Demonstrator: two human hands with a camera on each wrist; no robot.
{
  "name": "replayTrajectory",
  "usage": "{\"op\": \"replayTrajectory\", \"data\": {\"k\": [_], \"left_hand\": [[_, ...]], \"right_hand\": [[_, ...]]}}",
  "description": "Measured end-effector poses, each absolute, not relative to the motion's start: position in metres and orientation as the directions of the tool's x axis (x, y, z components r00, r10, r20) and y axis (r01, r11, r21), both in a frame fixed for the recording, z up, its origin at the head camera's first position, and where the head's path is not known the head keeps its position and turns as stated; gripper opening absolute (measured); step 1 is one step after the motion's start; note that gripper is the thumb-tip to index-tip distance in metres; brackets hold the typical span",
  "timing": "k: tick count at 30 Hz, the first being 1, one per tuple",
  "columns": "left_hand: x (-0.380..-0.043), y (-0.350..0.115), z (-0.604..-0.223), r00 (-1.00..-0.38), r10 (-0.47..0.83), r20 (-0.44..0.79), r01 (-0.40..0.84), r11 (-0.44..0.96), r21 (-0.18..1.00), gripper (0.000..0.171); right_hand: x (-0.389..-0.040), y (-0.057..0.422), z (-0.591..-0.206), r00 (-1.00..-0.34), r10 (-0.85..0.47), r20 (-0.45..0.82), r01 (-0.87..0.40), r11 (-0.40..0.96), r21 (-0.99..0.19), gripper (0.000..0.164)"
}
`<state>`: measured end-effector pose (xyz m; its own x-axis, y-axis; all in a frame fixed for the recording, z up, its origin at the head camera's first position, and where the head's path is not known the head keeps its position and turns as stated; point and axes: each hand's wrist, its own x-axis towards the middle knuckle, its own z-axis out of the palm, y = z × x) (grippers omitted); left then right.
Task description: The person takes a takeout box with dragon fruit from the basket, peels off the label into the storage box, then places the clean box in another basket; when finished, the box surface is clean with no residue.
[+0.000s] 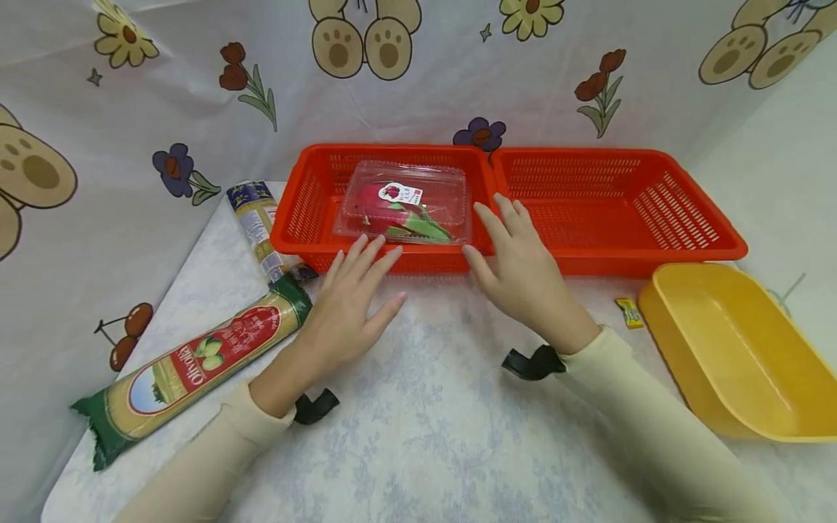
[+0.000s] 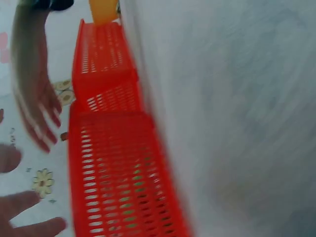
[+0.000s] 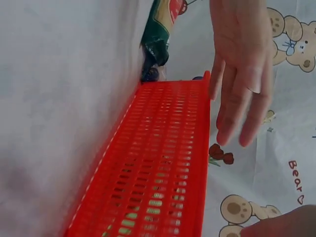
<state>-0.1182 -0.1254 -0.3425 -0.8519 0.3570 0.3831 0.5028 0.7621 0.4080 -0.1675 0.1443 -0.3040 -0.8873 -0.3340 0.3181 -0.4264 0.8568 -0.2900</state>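
My left hand (image 1: 349, 309) is over the table just in front of the left red basket (image 1: 314, 247), its fingers spread and holding nothing. Near that basket's right front corner, my right hand (image 1: 523, 272) also has spread fingers and nothing in its grasp. A clear plastic clamshell box (image 1: 451, 189) lies inside the left basket. Within the box is a pink dragon fruit (image 1: 379, 211) with green tips and a white label. Both hands appear raised above the tabletop in the wrist views, where green shows faintly through the basket wall (image 3: 163, 148).
A second red basket (image 1: 575, 211) adjoins on the right. A yellow tub (image 1: 680, 349) stands at the right edge, beside a small yellow wrapped candy (image 1: 629, 312). On the left lie a long green-ended spaghetti pack (image 1: 216, 356) and another blue-ended pack (image 1: 258, 225). A printed cloth hangs behind.
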Motion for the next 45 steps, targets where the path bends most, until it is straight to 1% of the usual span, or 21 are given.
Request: {"op": "replayTrajectory", "data": {"k": [3,5,6,8,10,12,14,16,18,20,22,24,26,29,32,34,38,41,45], "left_hand": [[-0.122,-0.121,-0.356,-0.828,0.221,0.515,0.524,0.630,0.573,0.055],[-0.123,-0.120,-0.364,-0.806,0.119,0.581,0.543,0.540,0.643,0.047],[-0.122,-0.119,-0.367,-0.796,0.079,0.601,0.552,0.503,0.665,0.044],[-0.122,-0.120,-0.371,-0.779,0.029,0.626,0.571,0.444,0.690,0.040],[-0.123,-0.121,-0.374,-0.783,0.005,0.622,0.574,0.392,0.719,0.039],[-0.126,-0.124,-0.377,-0.806,-0.013,0.592,0.553,0.341,0.760,0.039],[-0.130,-0.127,-0.379,-0.849,-0.048,0.526,0.495,0.277,0.824,0.039],[-0.135,-0.131,-0.381,-0.897,-0.097,0.431,0.410,0.181,0.894,0.039],[-0.139,-0.135,-0.382,-0.931,-0.152,0.331,0.321,0.086,0.943,0.040],[-0.143,-0.138,-0.382,-0.945,-0.204,0.255,0.262,-0.008,0.965,0.039],[-0.146,-0.139,-0.381,-0.945,-0.248,0.214,0.236,-0.063,0.970,0.038],[-0.149,-0.139,-0.380,-0.938,-0.279,0.206,0.236,-0.079,0.968,0.037],[-0.150,-0.138,-0.379,-0.934,-0.292,0.205,0.240,-0.088,0.967,0.035],[-0.152,-0.137,-0.378,-0.930,-0.304,0.206,0.242,-0.084,0.967,0.034],[-0.154,-0.138,-0.376,-0.923,-0.322,0.211,0.241,-0.054,0.969,0.033],[-0.156,-0.140,-0.374,-0.915,-0.342,0.214,0.232,-0.011,0.973,0.031],[-0.158,-0.145,-0.374,-0.902,-0.378,0.211,0.207,0.051,0.977,0.029],[-0.158,-0.147,-0.374,-0.904,-0.378,0.200,0.202,0.035,0.979,0.028],[-0.157,-0.147,-0.375,-0.909,-0.371,0.190,0.198,0.016,0.980,0.029]], "right_hand": [[-0.186,0.123,-0.305,-0.879,-0.323,0.351,-0.433,0.849,-0.303,0.065],[-0.200,0.111,-0.306,-0.898,-0.306,0.315,-0.400,0.866,-0.299,0.064],[-0.207,0.107,-0.307,-0.914,-0.294,0.279,-0.373,0.880,-0.295,0.064],[-0.218,0.099,-0.308,-0.949,-0.269,0.165,-0.307,0.910,-0.279,0.068],[-0.228,0.093,-0.307,-0.970,-0.241,0.031,-0.240,0.935,-0.260,0.075],[-0.236,0.088,-0.305,-0.972,-0.226,-0.059,-0.204,0.944,-0.260,0.080],[-0.243,0.084,-0.305,-0.969,-0.224,-0.100,-0.187,0.938,-0.292,0.083],[-0.249,0.083,-0.305,-0.969,-0.228,-0.099,-0.183,0.922,-0.340,0.083],[-0.254,0.084,-0.307,-0.966,-0.246,-0.081,-0.194,0.895,-0.402,0.082],[-0.259,0.084,-0.309,-0.961,-0.271,-0.058,-0.214,0.858,-0.467,0.080],[-0.263,0.085,-0.310,-0.955,-0.294,-0.041,-0.227,0.813,-0.536,0.074],[-0.268,0.086,-0.311,-0.955,-0.293,-0.043,-0.210,0.771,-0.601,0.067],[-0.273,0.088,-0.311,-0.958,-0.278,-0.072,-0.160,0.724,-0.671,0.059],[-0.281,0.092,-0.311,-0.950,-0.266,-0.162,-0.036,0.611,-0.791,0.049],[-0.286,0.095,-0.310,-0.918,-0.299,-0.260,0.093,0.477,-0.874,0.043],[-0.288,0.096,-0.310,-0.894,-0.326,-0.307,0.152,0.424,-0.893,0.042],[-0.288,0.096,-0.309,-0.866,-0.364,-0.344,0.179,0.418,-0.891,0.045],[-0.286,0.097,-0.308,-0.861,-0.371,-0.346,0.177,0.419,-0.891,0.048],[-0.286,0.097,-0.311,-0.867,-0.374,-0.329,0.164,0.409,-0.898,0.045]]}}
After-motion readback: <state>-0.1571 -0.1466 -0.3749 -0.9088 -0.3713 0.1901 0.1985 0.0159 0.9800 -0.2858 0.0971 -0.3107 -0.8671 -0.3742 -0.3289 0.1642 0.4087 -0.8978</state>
